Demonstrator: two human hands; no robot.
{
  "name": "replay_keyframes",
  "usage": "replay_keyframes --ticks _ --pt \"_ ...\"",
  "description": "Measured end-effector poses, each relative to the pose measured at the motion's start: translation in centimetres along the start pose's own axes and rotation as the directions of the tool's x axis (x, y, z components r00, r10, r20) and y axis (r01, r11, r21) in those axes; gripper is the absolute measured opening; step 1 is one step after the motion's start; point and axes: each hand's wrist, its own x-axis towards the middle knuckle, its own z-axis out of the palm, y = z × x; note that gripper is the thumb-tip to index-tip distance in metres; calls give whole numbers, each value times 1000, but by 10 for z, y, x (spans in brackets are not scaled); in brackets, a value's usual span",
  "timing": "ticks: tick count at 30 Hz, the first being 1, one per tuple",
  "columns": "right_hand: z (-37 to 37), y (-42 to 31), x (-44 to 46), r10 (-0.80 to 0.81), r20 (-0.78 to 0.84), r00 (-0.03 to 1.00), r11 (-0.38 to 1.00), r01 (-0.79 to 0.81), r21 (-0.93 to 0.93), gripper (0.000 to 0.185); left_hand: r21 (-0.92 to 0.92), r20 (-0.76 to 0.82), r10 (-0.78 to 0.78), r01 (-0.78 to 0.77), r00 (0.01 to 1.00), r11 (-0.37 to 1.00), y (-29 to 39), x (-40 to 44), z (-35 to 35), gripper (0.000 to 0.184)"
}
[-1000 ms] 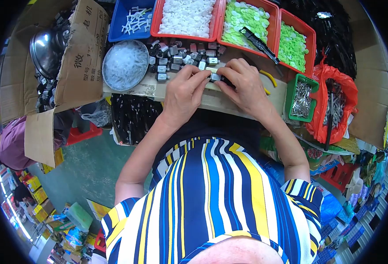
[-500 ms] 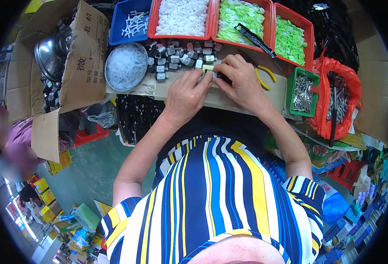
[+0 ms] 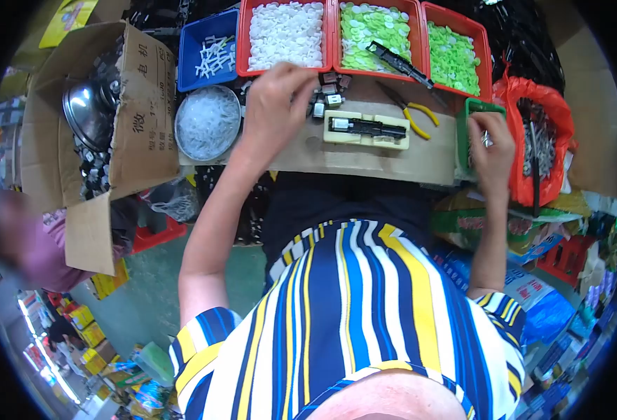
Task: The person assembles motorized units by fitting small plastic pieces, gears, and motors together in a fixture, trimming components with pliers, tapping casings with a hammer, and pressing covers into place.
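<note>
My left hand (image 3: 272,105) is above the small motors at the front edge of the red tray of white discs (image 3: 285,35). Its thumb and forefinger curl together; anything between them is too small to make out. Over at the right, my right hand (image 3: 492,150) dips bent fingers into the green tray (image 3: 462,143) of metal pins, and its fingertips are partly hidden. Between the hands lies a cream fixture (image 3: 343,138), touched by neither. A long black plastic part (image 3: 375,127) rests in it, with a small silver motor (image 3: 338,124) at its left end.
Yellow-handled pliers (image 3: 420,122) lie right of the fixture. Green discs (image 3: 375,31) fill red trays behind, with a black part (image 3: 399,64) across one. A blue tray (image 3: 207,63), a bowl of clear pieces (image 3: 207,122), a carton (image 3: 140,119) and a red bag (image 3: 557,168) stand around.
Both hands have left the cream fixture, which now shows with the black part in it. My left hand moved up and left; my right hand moved right to the green tray.
</note>
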Motion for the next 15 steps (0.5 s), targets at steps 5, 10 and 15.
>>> replay_keyframes --ticks 5,10,15 --pt "-12 44 -26 173 76 982 970 -156 -185 14 293 115 120 -149 986 944 -39 56 16 14" --pt "-11 47 -22 176 63 982 972 -164 -170 11 359 324 78 -199 943 912 -47 77 31 16" --pt "-13 44 -21 199 26 980 977 -196 -88 10 342 327 36 -154 944 927 -44 75 31 20"
